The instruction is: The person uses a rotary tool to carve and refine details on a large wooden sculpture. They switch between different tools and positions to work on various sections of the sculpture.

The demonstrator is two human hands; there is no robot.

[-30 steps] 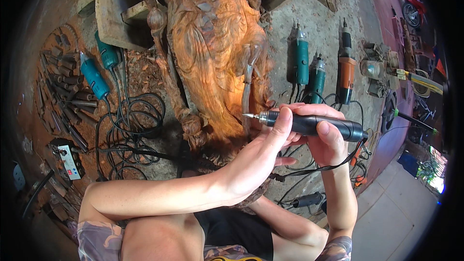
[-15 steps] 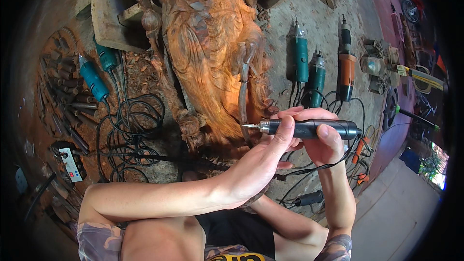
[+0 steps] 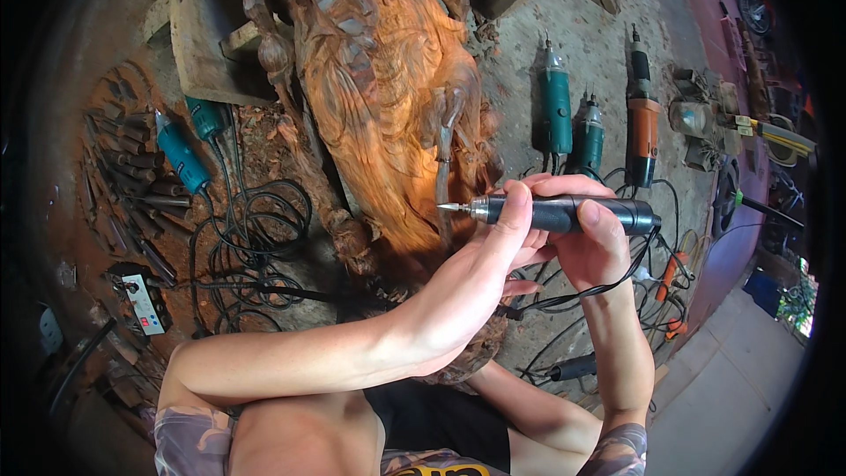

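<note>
Three corded grinders lie side by side on the concrete floor [image 3: 608,62] at right: two teal ones [image 3: 556,101] [image 3: 588,137] and an orange-bodied one [image 3: 642,123]. At left, two further teal power tools [image 3: 181,154] [image 3: 207,117] rest near coiled black cables [image 3: 264,229], beside a row of chisels [image 3: 132,176] on the ground. A wooden plank [image 3: 198,26] lies at upper left, and a small white control box [image 3: 141,304] sits at lower left.

Left arm: we reach it across our body toward the right, forearm bare.
Left hand [image 3: 480,269]: fingers extended, their tips meeting our right hand's fingers.
Right hand [image 3: 586,242]: fingers curled closed, thumb on top, wrist bent upward.
</note>
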